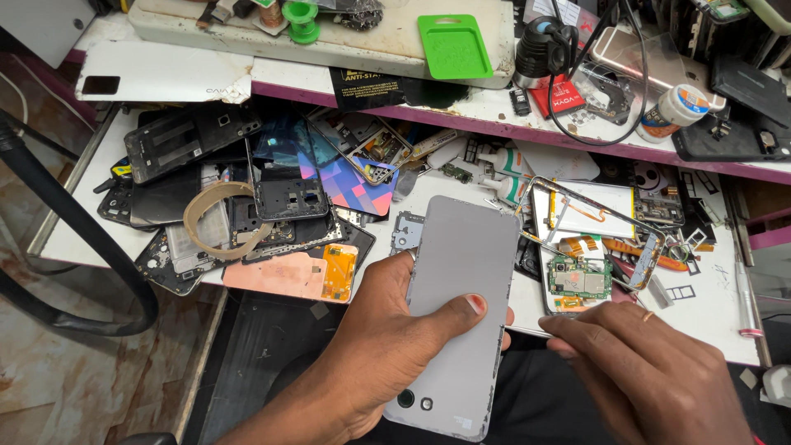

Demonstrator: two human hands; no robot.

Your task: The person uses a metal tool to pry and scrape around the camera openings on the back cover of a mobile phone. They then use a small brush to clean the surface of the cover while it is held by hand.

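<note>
We are looking down at a bench cluttered with phone parts. Our left hand is gripping a grey phone back-up above our lap. Our right hand is pinching a thin tool against its right edge.

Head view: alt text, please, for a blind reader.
Left hand holds a grey phone back-up; right hand presses a thin metal tool to its edge. Behind, a white bench strewn with phone parts.

Phone-repair bench, seemingly: dismantled handsets.
</note>
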